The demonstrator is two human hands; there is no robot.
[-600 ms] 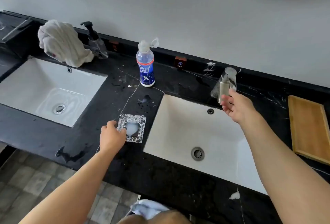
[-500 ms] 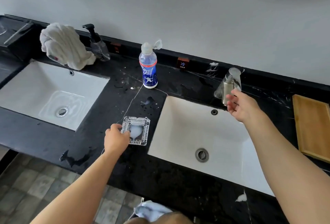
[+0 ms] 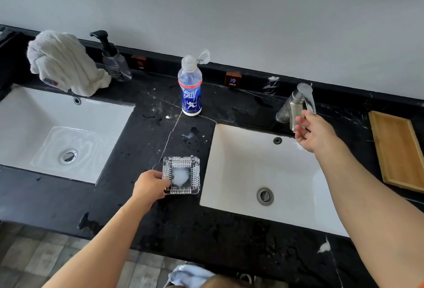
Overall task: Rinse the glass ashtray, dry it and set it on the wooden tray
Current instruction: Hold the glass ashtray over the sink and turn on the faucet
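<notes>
Our left hand (image 3: 150, 185) grips the ashtray (image 3: 181, 175) on the counter (image 3: 142, 207) beside the sink (image 3: 241, 168); our right hand (image 3: 315, 134), fingers loosely spread, touches the tap (image 3: 298, 104). A bottle (image 3: 190, 88) stands behind, the tray (image 3: 399, 150) right.

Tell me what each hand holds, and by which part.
Left hand grips the glass ashtray by its left rim, on the counter. Right hand touches the faucet; no closed grip shows.

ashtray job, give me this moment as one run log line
stage: pre-rinse | left hand: gripping ashtray on counter | right hand: at faucet, open | water: none visible | wooden tray: empty
</notes>
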